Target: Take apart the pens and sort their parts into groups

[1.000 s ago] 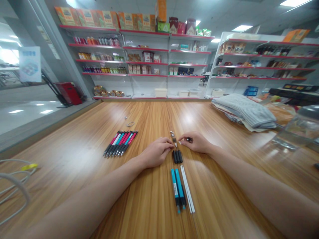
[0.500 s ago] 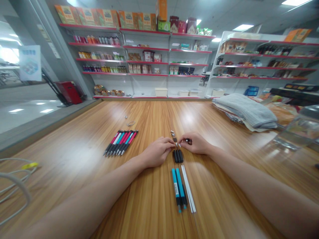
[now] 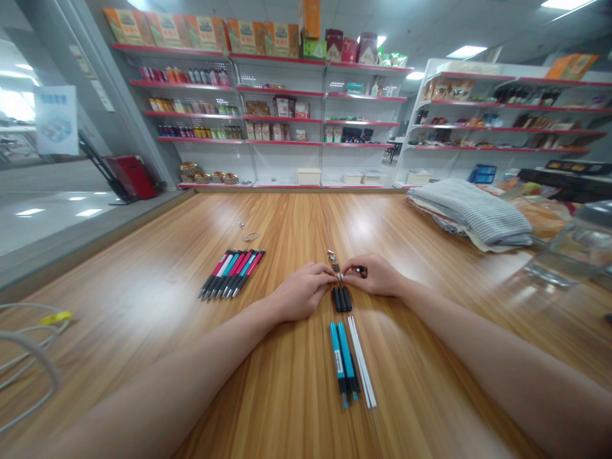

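My left hand [image 3: 303,290] rests low over the table, thumb and fingers drawn together at small pen parts. Opposite it, my right hand [image 3: 375,274] is pinched closed, its fingertips by a tiny whitish piece [image 3: 340,278]; which hand holds that piece I cannot tell. A small black item [image 3: 361,271] with a pale spot shows at my right fingers. Just below the fingertips lie several black pen grips [image 3: 342,299] side by side. Small metal pen parts [image 3: 331,257] sit above. Nearer me are two blue pen barrels [image 3: 348,357] and thin white refills [image 3: 363,363].
A row of pens [image 3: 232,274] in red, blue and white lies left, with a small loop [image 3: 251,236] beyond. White cable [image 3: 29,357] coils at the left edge. Folded cloth [image 3: 471,210] and a clear container [image 3: 568,245] stand right. Stocked shelves [image 3: 287,118] rise behind.
My right fingertips have shifted slightly left, closer to my left fingertips, and the whitish piece moved with them. The laid-out pens and parts stay in place.
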Tool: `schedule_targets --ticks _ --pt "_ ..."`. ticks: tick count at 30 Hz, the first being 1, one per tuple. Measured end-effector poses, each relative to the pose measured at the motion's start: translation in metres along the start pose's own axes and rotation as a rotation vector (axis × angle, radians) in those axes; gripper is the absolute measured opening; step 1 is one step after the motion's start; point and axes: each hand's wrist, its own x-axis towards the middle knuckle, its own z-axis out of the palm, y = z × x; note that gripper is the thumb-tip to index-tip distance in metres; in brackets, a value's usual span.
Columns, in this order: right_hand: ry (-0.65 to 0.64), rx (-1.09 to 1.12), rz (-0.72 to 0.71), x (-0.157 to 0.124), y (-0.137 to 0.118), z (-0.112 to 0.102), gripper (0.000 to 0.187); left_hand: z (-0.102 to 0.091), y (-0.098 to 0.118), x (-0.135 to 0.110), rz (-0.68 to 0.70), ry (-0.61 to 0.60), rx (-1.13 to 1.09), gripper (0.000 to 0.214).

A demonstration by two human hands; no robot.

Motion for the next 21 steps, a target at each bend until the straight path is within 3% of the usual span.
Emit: schedule_targets --ticks 21 --pt "0.013 -0.04 0.02 0.0015 0.0033 0.0027 0.022 -0.0009 0.001 -0.0008 -0.006 -0.012 -0.012 0.032"
